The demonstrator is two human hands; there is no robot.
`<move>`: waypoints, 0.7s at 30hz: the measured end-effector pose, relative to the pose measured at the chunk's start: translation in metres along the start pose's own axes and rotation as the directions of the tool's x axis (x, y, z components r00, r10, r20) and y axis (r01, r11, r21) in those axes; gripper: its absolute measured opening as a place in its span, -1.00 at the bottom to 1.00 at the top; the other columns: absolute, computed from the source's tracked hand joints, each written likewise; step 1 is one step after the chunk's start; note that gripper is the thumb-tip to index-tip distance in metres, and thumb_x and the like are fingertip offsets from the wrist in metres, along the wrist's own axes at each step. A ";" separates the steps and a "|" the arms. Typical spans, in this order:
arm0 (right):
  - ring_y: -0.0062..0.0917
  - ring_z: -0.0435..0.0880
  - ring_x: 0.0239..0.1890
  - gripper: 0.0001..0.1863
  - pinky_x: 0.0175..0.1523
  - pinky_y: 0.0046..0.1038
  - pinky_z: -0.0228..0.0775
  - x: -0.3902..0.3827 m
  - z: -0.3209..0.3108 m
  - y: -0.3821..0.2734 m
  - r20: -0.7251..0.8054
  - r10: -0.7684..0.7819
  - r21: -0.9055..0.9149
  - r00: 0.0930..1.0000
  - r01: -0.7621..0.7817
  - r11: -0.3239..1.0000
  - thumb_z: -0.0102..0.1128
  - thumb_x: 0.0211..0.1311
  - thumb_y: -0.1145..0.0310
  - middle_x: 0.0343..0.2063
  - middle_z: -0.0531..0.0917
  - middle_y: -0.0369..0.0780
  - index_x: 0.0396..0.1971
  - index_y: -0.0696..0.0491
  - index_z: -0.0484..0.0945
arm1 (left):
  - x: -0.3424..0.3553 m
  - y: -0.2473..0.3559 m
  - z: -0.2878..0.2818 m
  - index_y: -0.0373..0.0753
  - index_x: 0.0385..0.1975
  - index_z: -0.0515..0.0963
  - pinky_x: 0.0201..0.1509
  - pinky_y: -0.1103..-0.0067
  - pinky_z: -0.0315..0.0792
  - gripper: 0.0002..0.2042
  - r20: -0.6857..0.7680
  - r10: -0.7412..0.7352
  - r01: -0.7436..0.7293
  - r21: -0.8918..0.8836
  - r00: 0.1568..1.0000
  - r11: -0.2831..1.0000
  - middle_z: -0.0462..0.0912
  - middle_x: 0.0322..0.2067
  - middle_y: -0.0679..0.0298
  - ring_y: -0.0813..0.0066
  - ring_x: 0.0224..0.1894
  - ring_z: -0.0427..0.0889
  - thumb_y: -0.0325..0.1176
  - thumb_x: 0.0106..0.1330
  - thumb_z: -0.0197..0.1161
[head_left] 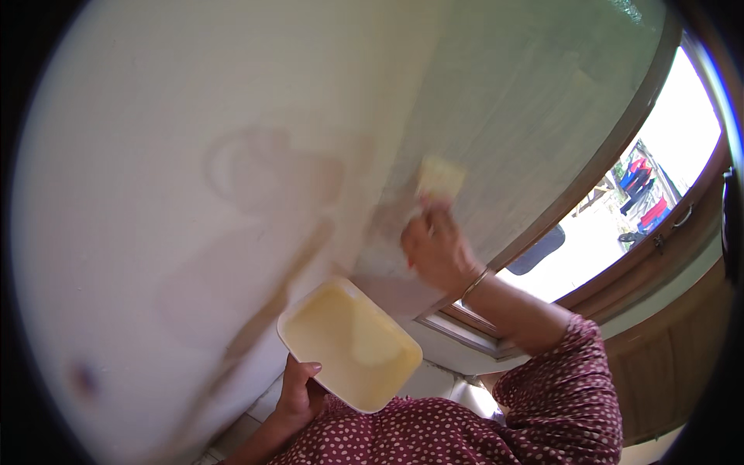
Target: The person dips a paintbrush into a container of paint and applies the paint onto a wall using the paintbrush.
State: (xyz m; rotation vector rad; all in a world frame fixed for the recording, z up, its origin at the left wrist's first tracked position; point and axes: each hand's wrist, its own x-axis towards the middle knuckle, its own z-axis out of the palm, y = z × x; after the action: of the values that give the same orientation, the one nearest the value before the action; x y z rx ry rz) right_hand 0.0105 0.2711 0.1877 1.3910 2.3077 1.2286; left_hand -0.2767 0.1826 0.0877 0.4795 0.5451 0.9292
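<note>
My left hand (pixel 298 386) grips the near-left rim of a cream-yellow plastic tub (pixel 325 318), thumb over the edge. The tub is tilted toward me, and a paler patch shows inside it. My raised right hand (pixel 442 246), smeared a little by motion, has its fingers closed on a pale yellow square pad (pixel 441 177). Blur hides whether the pad is a sponge or a brush head. It lies against or just in front of a grey-green, streaked stretch of wall (pixel 527 116). A thin bangle circles my right wrist.
Left of the grey-green stretch, the wall (pixel 155 116) is cream-white, with shadows of my arms and the tub. To the right, a brown wooden frame (pixel 577 190) borders a bright opening, with colourful cloths (pixel 643 194) outside. A brown wooden panel (pixel 674 356) stands at lower right.
</note>
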 end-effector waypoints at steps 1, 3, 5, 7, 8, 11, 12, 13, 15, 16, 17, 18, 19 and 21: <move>-0.10 0.57 0.02 -0.68 0.21 -0.17 0.38 -0.012 0.020 -0.024 0.054 -0.029 0.084 0.998 0.024 0.996 0.22 -0.03 0.21 -0.15 0.55 -0.11 -0.28 0.07 0.65 | 0.001 -0.001 0.000 -0.33 0.29 0.17 0.15 0.35 0.48 -0.32 0.011 0.027 -0.027 0.019 1.000 0.999 0.44 0.11 0.09 0.30 0.11 0.52 -0.26 0.15 0.16; -0.14 0.60 -0.02 -0.75 0.12 -0.17 0.46 -0.031 0.052 -0.059 0.011 -0.073 0.220 0.997 0.069 0.973 0.20 -0.02 0.26 -0.23 0.56 -0.12 -0.33 0.03 0.64 | 0.003 -0.002 0.003 -0.34 0.29 0.18 0.14 0.36 0.48 -0.32 0.013 0.036 -0.037 0.016 0.999 0.999 0.45 0.10 0.09 0.31 0.11 0.53 -0.26 0.14 0.17; -0.16 0.62 -0.05 -0.79 0.04 -0.18 0.50 -0.040 0.091 -0.087 0.041 -0.025 0.441 0.999 0.004 0.898 0.19 0.00 0.28 -0.23 0.56 -0.12 -0.35 0.02 0.62 | 0.003 -0.002 0.004 -0.35 0.28 0.19 0.14 0.36 0.49 -0.33 0.007 0.047 -0.048 0.016 0.999 0.999 0.46 0.09 0.09 0.31 0.10 0.53 -0.27 0.14 0.18; -0.19 0.64 -0.09 -0.82 -0.04 -0.19 0.53 -0.037 0.102 -0.096 0.082 0.010 0.637 0.997 -0.061 0.768 0.19 0.02 0.30 -0.22 0.57 -0.12 -0.36 0.00 0.61 | 0.002 0.000 0.000 -0.35 0.28 0.20 0.15 0.35 0.48 -0.33 0.003 0.012 -0.012 0.021 1.000 1.000 0.47 0.08 0.10 0.31 0.10 0.53 -0.28 0.13 0.19; -0.21 0.64 -0.13 -0.86 -0.08 -0.22 0.55 -0.030 0.102 -0.089 0.186 0.049 0.648 0.981 -0.160 0.744 0.19 0.02 0.33 -0.23 0.57 -0.11 -0.42 0.04 0.60 | 0.002 -0.001 -0.001 -0.35 0.28 0.20 0.15 0.35 0.48 -0.33 0.004 0.008 -0.008 0.022 1.000 1.000 0.47 0.08 0.10 0.31 0.10 0.53 -0.28 0.13 0.19; -0.24 0.66 -0.23 -0.90 -0.17 -0.23 0.53 0.000 0.088 -0.045 0.309 0.149 0.632 0.939 -0.320 0.706 0.17 0.10 0.36 -0.26 0.59 -0.13 -0.41 0.03 0.61 | 0.003 -0.002 -0.004 -0.35 0.28 0.20 0.15 0.34 0.48 -0.32 -0.015 -0.015 0.015 0.021 1.000 1.000 0.47 0.08 0.10 0.30 0.12 0.52 -0.28 0.12 0.20; -0.21 0.65 -0.24 -0.89 -0.18 -0.22 0.51 0.011 0.072 -0.023 0.246 0.200 0.655 0.948 -0.315 0.687 0.15 0.14 0.35 -0.27 0.59 -0.13 -0.39 0.01 0.61 | 0.003 -0.002 -0.004 -0.35 0.28 0.20 0.15 0.34 0.48 -0.32 -0.022 -0.017 0.017 0.012 1.000 1.000 0.47 0.08 0.10 0.30 0.11 0.53 -0.28 0.12 0.20; -0.18 0.65 -0.26 -0.88 -0.18 -0.20 0.49 0.021 0.049 0.004 0.185 0.256 0.672 0.949 -0.312 0.672 0.13 0.18 0.33 -0.29 0.59 -0.13 -0.36 0.00 0.61 | 0.004 -0.002 -0.002 -0.35 0.27 0.20 0.15 0.34 0.48 -0.32 -0.022 -0.022 0.022 0.002 1.000 1.000 0.47 0.08 0.10 0.30 0.11 0.54 -0.28 0.12 0.21; -0.16 0.63 -0.27 -0.88 -0.18 -0.19 0.48 0.044 -0.006 0.053 0.081 0.349 0.728 0.934 -0.295 0.619 0.12 0.22 0.32 -0.32 0.57 -0.15 -0.34 -0.01 0.61 | 0.004 0.002 0.003 -0.36 0.27 0.19 0.16 0.34 0.49 -0.31 -0.031 -0.034 0.033 -0.017 0.999 0.999 0.47 0.08 0.10 0.29 0.11 0.54 -0.28 0.10 0.22; -0.15 0.62 -0.28 -0.88 -0.18 -0.19 0.47 0.054 -0.035 0.075 0.017 0.378 0.716 0.926 -0.275 0.642 0.13 0.22 0.32 -0.33 0.57 -0.15 -0.34 -0.01 0.61 | 0.003 0.004 0.005 -0.36 0.27 0.19 0.16 0.34 0.49 -0.30 -0.030 -0.050 0.049 -0.033 0.998 0.998 0.47 0.08 0.09 0.29 0.12 0.54 -0.29 0.09 0.23; -0.14 0.61 -0.29 -0.89 -0.18 -0.19 0.47 0.064 -0.063 0.090 -0.051 0.403 0.704 0.914 -0.254 0.664 0.14 0.22 0.32 -0.34 0.56 -0.15 -0.33 -0.01 0.61 | 0.003 0.003 0.003 -0.36 0.27 0.19 0.16 0.34 0.49 -0.30 -0.036 -0.048 0.046 -0.035 0.998 0.998 0.47 0.08 0.09 0.29 0.12 0.54 -0.29 0.09 0.23; -0.21 0.63 -0.30 -0.89 -0.20 -0.25 0.49 0.071 -0.090 0.100 -0.164 0.419 0.595 0.893 -0.250 0.764 0.20 0.17 0.41 -0.35 0.57 -0.19 -0.29 0.00 0.63 | 0.005 0.002 0.000 -0.36 0.27 0.18 0.16 0.34 0.50 -0.29 -0.016 -0.048 0.048 -0.043 0.999 0.998 0.47 0.08 0.09 0.28 0.12 0.54 -0.29 0.08 0.24; -0.28 0.64 -0.32 -0.83 -0.22 -0.30 0.50 0.076 -0.109 0.107 -0.274 0.417 0.468 0.867 -0.258 0.845 0.27 0.12 0.49 -0.35 0.59 -0.23 -0.25 0.01 0.66 | 0.006 0.001 -0.002 -0.36 0.27 0.18 0.16 0.34 0.51 -0.28 0.009 -0.052 0.053 -0.051 0.999 0.997 0.47 0.08 0.08 0.27 0.12 0.54 -0.30 0.06 0.26; -0.26 0.64 -0.24 -0.81 -0.19 -0.29 0.51 0.083 -0.119 0.108 -0.351 0.380 0.345 0.856 -0.259 0.902 0.30 0.07 0.47 -0.29 0.59 -0.18 -0.25 0.02 0.66 | 0.007 -0.001 -0.006 -0.37 0.27 0.17 0.16 0.34 0.52 -0.27 0.008 -0.067 0.067 -0.053 0.998 0.996 0.47 0.07 0.08 0.27 0.11 0.55 -0.31 0.05 0.26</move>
State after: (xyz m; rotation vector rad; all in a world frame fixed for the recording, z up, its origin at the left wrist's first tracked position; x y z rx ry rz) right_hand -0.0273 0.2950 0.3635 1.8371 2.7031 1.4432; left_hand -0.2766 0.1888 0.0814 0.4134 0.5261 0.8761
